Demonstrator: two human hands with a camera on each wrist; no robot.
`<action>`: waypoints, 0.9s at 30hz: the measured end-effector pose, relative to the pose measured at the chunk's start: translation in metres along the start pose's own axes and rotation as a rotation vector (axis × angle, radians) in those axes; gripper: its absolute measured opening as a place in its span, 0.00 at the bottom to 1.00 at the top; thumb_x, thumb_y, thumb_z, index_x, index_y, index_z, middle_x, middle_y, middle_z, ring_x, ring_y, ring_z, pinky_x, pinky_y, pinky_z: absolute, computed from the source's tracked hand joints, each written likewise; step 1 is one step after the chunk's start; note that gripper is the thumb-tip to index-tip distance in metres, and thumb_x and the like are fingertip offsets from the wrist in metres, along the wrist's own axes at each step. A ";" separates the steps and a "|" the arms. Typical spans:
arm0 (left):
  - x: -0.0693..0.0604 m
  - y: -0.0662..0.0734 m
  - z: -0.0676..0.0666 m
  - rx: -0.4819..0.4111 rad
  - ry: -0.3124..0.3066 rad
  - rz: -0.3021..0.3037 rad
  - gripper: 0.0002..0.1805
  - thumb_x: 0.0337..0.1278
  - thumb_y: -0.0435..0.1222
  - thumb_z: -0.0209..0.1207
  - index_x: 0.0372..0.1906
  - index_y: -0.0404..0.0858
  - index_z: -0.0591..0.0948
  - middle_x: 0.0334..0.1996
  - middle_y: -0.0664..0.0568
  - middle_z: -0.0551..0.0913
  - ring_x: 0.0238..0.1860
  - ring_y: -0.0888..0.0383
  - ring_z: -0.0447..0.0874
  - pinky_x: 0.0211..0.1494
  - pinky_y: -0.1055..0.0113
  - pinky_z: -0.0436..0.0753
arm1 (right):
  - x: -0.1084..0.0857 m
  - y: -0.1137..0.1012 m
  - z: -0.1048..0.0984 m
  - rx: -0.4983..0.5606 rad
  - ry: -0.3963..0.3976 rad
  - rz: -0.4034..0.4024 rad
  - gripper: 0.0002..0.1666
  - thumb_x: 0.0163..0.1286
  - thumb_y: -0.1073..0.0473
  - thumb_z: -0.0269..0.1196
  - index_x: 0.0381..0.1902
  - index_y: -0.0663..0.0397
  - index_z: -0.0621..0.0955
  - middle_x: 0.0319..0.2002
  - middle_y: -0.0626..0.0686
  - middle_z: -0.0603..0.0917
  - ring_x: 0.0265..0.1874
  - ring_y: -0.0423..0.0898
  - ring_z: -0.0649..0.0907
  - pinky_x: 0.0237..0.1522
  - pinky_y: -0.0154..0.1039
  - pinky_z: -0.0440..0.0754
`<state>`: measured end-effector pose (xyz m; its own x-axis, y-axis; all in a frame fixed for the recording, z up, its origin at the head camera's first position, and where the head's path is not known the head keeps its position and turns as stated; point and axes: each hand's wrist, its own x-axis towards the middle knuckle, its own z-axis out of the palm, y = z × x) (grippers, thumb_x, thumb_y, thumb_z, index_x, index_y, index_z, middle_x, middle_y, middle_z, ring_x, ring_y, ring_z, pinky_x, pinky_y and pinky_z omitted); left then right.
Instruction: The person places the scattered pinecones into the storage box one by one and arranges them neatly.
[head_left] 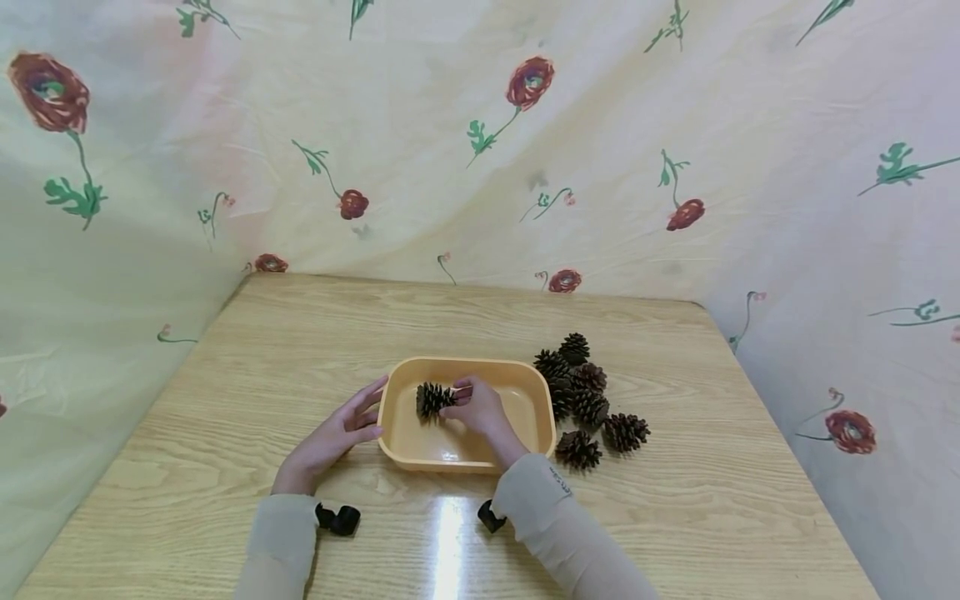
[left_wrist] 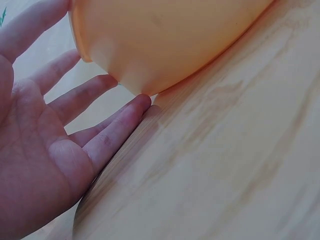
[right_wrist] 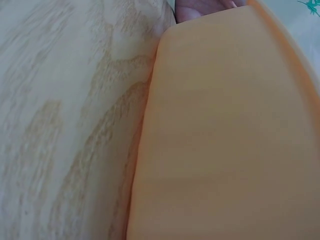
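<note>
My head feed has the pine cone inside the tray, between nine and ten o'clock of the tray's centre. I read it as dark brown, almost black in the gaps, with stubby scales standing out in rows and catching a little paler light at their tips; it lies on its side, the blunter end toward nine o'clock. The right hand comes over the rim from between four and five o'clock and pinches the cone's three o'clock end between thumb and fingers. I see the left hand grasping nothing, fingers extended and spread, tips touching the tray's outside at nine o'clock; my left wrist feed shows those fingers against the smooth orange wall. The right wrist feed gives me mostly that wall beside the wood-grain table. Outside the tray, from two to four o'clock, I have a cluster of pine cones, equally dark and open-scaled, several touching one another, the nearest ones just beside the rim.
</note>
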<state>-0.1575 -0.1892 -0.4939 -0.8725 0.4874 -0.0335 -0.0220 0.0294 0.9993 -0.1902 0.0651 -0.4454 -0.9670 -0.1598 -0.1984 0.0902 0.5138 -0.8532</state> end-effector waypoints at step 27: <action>-0.003 0.004 0.000 -0.012 -0.004 -0.016 0.41 0.67 0.31 0.54 0.78 0.50 0.47 0.77 0.39 0.47 0.75 0.35 0.51 0.73 0.41 0.56 | -0.033 -0.011 -0.038 0.025 0.089 -0.077 0.31 0.59 0.63 0.70 0.60 0.65 0.74 0.57 0.62 0.80 0.58 0.58 0.79 0.58 0.50 0.80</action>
<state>-0.1553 -0.1901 -0.4897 -0.8698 0.4909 -0.0496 -0.0421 0.0264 0.9988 -0.1685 0.0966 -0.4118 -0.9886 -0.1214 -0.0893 0.0199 0.4819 -0.8760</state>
